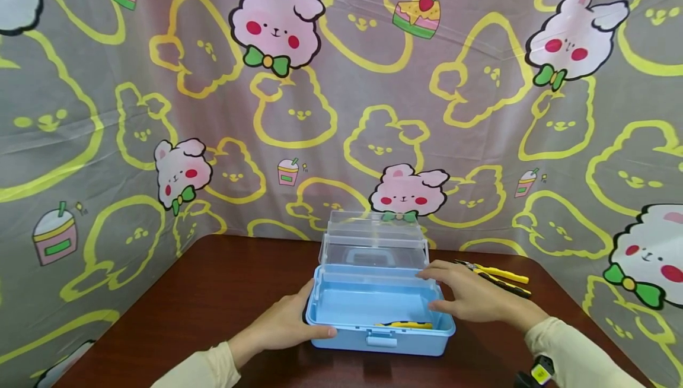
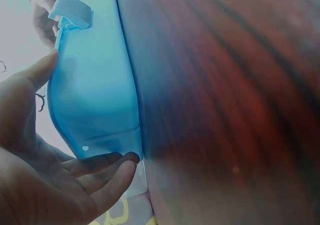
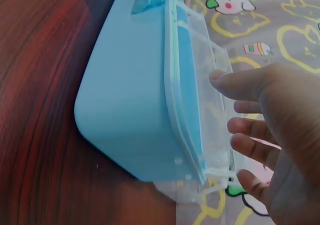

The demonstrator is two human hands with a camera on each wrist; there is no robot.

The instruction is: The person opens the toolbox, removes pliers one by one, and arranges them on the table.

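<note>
A light blue plastic toolbox (image 1: 373,305) stands on the table with its clear trays (image 1: 373,245) raised at the back. My left hand (image 1: 283,320) holds its left end, the thumb at the front rim and the fingers along the side; the left wrist view shows fingertips near the bottom edge. My right hand (image 1: 466,290) hovers over the right end, fingers spread and holding nothing. Inside, against the front wall, lies a yellow-and-black tool (image 1: 408,324), partly hidden, its kind unclear. Pliers with yellow-and-black handles (image 1: 504,275) lie behind my right hand, which partly covers them.
The dark reddish-brown wooden table (image 1: 224,281) carries the toolbox. A patterned cloth (image 1: 299,109) with cartoon bunnies hangs behind it and on both sides. A latch (image 1: 381,340) sits on the toolbox's front.
</note>
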